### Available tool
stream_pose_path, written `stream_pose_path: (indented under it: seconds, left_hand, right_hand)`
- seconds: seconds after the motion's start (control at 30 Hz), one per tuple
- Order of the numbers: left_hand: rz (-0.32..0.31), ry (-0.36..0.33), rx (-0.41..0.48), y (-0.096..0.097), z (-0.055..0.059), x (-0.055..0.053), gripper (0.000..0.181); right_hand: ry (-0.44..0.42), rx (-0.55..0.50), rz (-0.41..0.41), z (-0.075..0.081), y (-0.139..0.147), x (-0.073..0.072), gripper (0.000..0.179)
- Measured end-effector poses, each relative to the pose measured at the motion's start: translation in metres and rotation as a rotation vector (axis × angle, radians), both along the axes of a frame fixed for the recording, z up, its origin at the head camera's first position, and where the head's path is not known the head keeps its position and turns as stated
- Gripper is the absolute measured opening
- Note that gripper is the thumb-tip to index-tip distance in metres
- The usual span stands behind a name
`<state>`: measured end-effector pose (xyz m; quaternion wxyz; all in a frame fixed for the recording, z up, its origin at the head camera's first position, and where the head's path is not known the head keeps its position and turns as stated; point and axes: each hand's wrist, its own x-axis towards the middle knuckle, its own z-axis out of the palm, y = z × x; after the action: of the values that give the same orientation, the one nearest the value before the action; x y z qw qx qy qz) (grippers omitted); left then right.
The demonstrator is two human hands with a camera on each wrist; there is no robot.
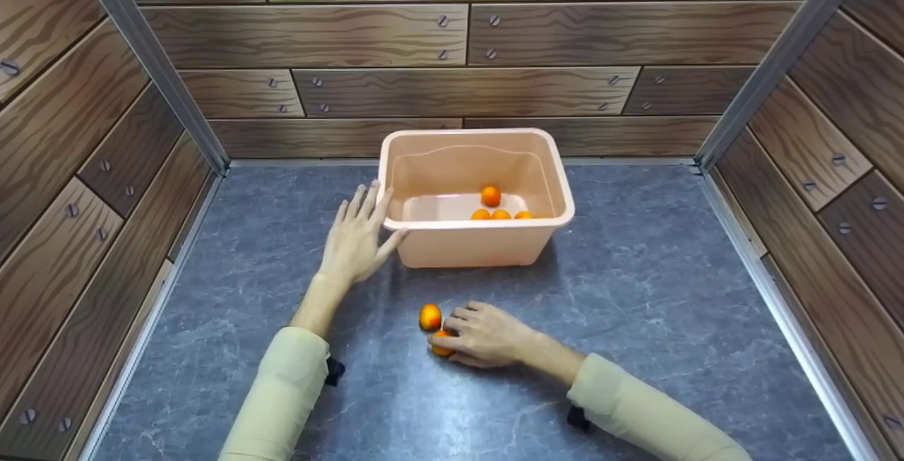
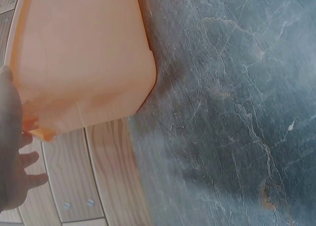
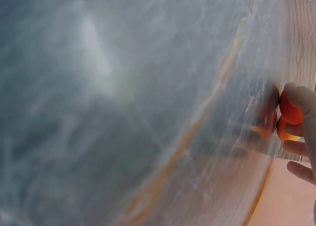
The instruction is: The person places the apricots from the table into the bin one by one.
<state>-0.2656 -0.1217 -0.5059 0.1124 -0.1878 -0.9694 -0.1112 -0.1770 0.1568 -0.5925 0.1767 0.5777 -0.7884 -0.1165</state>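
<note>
A peach-coloured plastic tub (image 1: 466,248) stands near the back wall with several small round orange fruits (image 1: 490,196) inside it. My left hand (image 1: 353,242) rests at the tub's left rim with its fingers spread and straight; in the left wrist view, part of the left hand (image 2: 15,152) shows beside the tub wall (image 2: 84,48). In front of the tub, my right hand (image 1: 491,335) curls its fingers round a small orange fruit (image 1: 442,343) on the floor surface. A second orange fruit (image 1: 430,317) lies just beyond it. The right wrist view shows the gripped fruit (image 3: 290,109) under the fingers.
The grey marbled surface (image 1: 635,291) stretches around the tub. Wood-patterned panels (image 1: 395,37) wall in the back and both sides, with metal strips (image 1: 770,291) along the edges.
</note>
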Motion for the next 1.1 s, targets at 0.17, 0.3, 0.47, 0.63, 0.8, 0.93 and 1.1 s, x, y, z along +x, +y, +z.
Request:
stream_pose_path:
  seconds: [0.17,0.3,0.47,0.63,0.8,0.93,1.1]
  left_hand:
    - [0.001,0.013,0.000,0.000,-0.002,-0.001,0.081]
    - [-0.002,0.013,-0.005,0.000,-0.001,-0.001,0.081]
    - [-0.001,0.008,-0.005,0.000,-0.001,-0.002,0.081]
    - [-0.001,0.017,0.000,-0.001,-0.002,-0.001,0.081]
    - [-0.001,0.022,0.001,0.000,-0.002,-0.001,0.081]
    - [0.002,0.016,-0.004,0.000,-0.001,-0.001,0.081]
    - [-0.003,0.020,-0.007,0.000,-0.001,-0.001,0.081]
  right_hand:
    - [-0.007,-0.021,0.012,-0.001,0.002,0.000,0.037]
    - [-0.002,-0.040,0.020,0.000,0.005,-0.001,0.036]
    - [-0.005,-0.055,0.022,0.003,0.006,-0.001,0.036]
    - [0.009,-0.099,0.027,0.008,0.006,-0.002,0.036]
    - [0.009,-0.140,0.012,0.015,0.007,-0.004,0.041]
    - [0.014,-0.163,0.003,0.018,0.010,-0.006,0.044]
    - [0.035,-0.225,0.011,0.024,0.013,-0.010,0.045]
